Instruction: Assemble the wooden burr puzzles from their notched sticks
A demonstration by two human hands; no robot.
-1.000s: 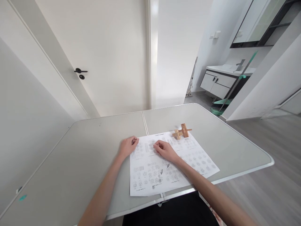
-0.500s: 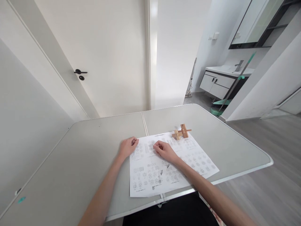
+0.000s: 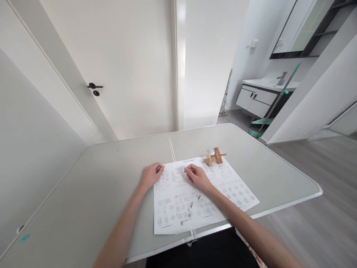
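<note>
A printed paper sheet (image 3: 178, 208) with rows of small grey diagrams lies on the table. My left hand (image 3: 152, 175) rests at its upper left edge, fingers curled in. Over the upper middle of the sheet is my right hand (image 3: 198, 178), thumb and fingers drawn together. What either hand holds, if anything, is hidden by the fingers. Right of my right hand, at the sheet's top edge, stand a lighter interlocking wooden puzzle (image 3: 209, 160) and a browner wooden puzzle (image 3: 218, 155) with a bar sticking out, close together; I cannot tell whether they touch.
The grey folding table (image 3: 111, 193) has a metal rim and a centre seam. Behind it is a white door (image 3: 134, 67) with a black handle (image 3: 95, 86). At the right back are a sink cabinet (image 3: 256, 98) and a green broom and dustpan (image 3: 260, 126).
My right hand has shifted slightly to the right and its fingers have drawn closer together. My left hand and the wooden puzzles have stayed in place.
</note>
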